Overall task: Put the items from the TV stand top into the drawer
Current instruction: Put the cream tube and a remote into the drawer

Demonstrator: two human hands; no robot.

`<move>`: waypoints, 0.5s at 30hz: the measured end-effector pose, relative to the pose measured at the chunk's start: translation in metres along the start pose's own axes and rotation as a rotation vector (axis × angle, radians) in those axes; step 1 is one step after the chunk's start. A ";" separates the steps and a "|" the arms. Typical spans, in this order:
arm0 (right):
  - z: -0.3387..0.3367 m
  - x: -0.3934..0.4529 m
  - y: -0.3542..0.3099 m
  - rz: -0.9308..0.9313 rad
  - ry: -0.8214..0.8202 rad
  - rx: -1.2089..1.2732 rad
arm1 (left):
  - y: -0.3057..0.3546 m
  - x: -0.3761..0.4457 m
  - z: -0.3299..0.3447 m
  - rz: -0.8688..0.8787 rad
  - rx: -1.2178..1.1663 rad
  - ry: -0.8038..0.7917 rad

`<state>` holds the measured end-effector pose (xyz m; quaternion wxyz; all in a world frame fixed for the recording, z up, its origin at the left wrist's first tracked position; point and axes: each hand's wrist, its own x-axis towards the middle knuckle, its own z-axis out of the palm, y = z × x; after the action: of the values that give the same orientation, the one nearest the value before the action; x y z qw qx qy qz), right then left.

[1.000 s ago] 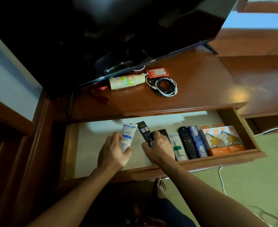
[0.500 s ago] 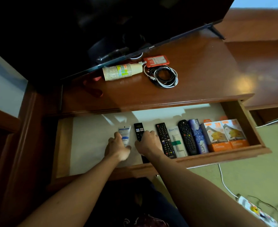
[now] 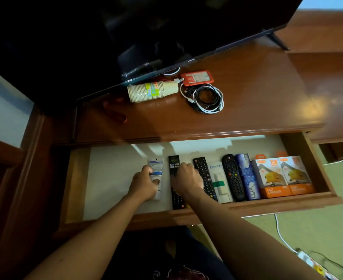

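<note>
Drawer (image 3: 284,203): I'm seeing it open, lower centre of frame.
Left hand (image 3: 144,184): I'm gripping white tube (image 3: 156,168).
Right hand (image 3: 184,180): I'm holding black remote (image 3: 174,164).

In the open drawer (image 3: 284,201), a row runs left to right: tube (image 3: 156,170), 2 remotes (image 3: 174,164) side by side, a flat box (image 3: 220,182), a third remote (image 3: 233,176), a tall box (image 3: 247,176) and 2 charger boxes (image 3: 284,176). On the surface (image 3: 257,110) behind the drawer, a stack of cups (image 3: 152,91) lies left of a cable coil (image 3: 207,99), with a card holder (image 3: 197,77) behind the coil, under the TV (image 3: 166,27).
</note>
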<state>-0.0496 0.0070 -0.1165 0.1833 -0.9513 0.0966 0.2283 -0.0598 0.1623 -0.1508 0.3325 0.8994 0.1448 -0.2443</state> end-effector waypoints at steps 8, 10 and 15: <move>-0.009 0.034 0.014 -0.301 -0.152 -0.295 | 0.008 -0.005 0.003 -0.133 -0.059 -0.243; -0.008 0.038 0.017 -0.316 -0.190 -0.324 | 0.010 -0.006 0.006 -0.153 -0.104 -0.255; -0.011 0.041 0.020 -0.323 -0.183 -0.315 | 0.015 -0.006 0.011 -0.128 -0.082 -0.240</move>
<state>-0.0145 -0.0199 -0.1329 0.0749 -0.9465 -0.1107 0.2937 -0.0621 0.1437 -0.1473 0.3675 0.8383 0.1708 -0.3647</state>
